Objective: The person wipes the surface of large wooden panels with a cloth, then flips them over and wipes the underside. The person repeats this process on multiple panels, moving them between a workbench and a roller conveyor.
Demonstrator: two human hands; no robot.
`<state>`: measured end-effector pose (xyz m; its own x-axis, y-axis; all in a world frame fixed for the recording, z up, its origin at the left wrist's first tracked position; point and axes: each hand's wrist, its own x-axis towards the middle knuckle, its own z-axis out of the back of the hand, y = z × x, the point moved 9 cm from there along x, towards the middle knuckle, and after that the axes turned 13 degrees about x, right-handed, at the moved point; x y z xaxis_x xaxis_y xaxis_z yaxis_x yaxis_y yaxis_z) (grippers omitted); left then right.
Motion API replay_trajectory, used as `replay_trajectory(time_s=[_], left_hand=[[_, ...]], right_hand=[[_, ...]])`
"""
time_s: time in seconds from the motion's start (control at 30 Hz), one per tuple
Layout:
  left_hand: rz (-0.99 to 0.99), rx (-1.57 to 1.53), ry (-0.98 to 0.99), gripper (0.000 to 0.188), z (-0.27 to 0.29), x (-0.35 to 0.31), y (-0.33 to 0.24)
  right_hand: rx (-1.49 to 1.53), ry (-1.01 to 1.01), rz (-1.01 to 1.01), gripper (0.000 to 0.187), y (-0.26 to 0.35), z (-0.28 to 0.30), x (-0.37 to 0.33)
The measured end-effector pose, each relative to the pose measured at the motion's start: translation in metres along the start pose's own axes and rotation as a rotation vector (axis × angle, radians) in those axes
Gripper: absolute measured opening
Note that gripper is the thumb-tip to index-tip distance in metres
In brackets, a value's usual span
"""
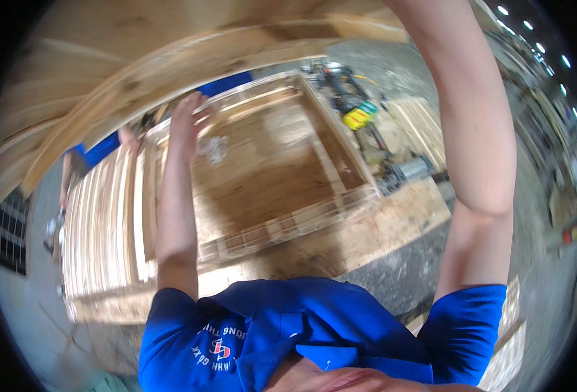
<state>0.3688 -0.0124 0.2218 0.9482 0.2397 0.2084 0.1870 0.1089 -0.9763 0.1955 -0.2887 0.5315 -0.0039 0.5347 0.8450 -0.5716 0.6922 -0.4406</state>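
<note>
My left hand (189, 121) is raised over the left side of a shallow wooden frame (340, 147). Its fingers look spread, though blurred, and I see nothing held in them. Below the hand, a small clear crumpled piece (214, 149) shows over the frame's wooden bottom. My right arm (474, 124) stretches up along the right side, and its hand is beyond the top edge of the picture. A large wooden panel (125, 59) with a raised rail slants across the top, close above the work; whether my right hand touches it is hidden.
Upright wooden slats (102, 222) stand in a row on the left. A co-worker's hand (129, 140) rests near them, with blue clothing behind. Power tools, a yellow-green item (360, 116) and a grey cylindrical motor (409, 170) lie right of the frame. Boards (414, 127) lie beyond.
</note>
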Motion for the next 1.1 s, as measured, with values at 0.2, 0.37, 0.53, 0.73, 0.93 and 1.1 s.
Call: replay_trajectory(time_s=[0.2,0.37,0.53,0.73,0.93,1.1], left_hand=[[-0.494,-0.267,0.124,0.070,0.041,-0.174,-0.080],[-0.199,-0.661,-0.024,0.052,0.061,-0.207,-0.015],[0.161,-0.706,-0.367,0.012,0.032,-0.234,0.026],[0.320,-0.734,-0.432,0.019,0.031,-0.264,0.114],[0.372,-0.666,-0.474,0.027,0.051,-0.294,0.145],[0.447,-0.606,-0.517,0.034,0.065,-0.313,0.168]], right_hand=[[0.302,-0.130,0.244,0.044,0.072,-0.025,-0.086],[0.403,0.189,0.252,0.037,0.126,-0.080,-0.143],[0.575,0.380,0.242,0.023,0.155,-0.115,-0.198],[0.713,0.563,0.322,0.050,0.204,-0.149,-0.255],[0.797,0.617,0.313,0.047,0.246,-0.151,-0.274],[0.915,0.665,0.298,0.049,0.276,-0.158,-0.292]])
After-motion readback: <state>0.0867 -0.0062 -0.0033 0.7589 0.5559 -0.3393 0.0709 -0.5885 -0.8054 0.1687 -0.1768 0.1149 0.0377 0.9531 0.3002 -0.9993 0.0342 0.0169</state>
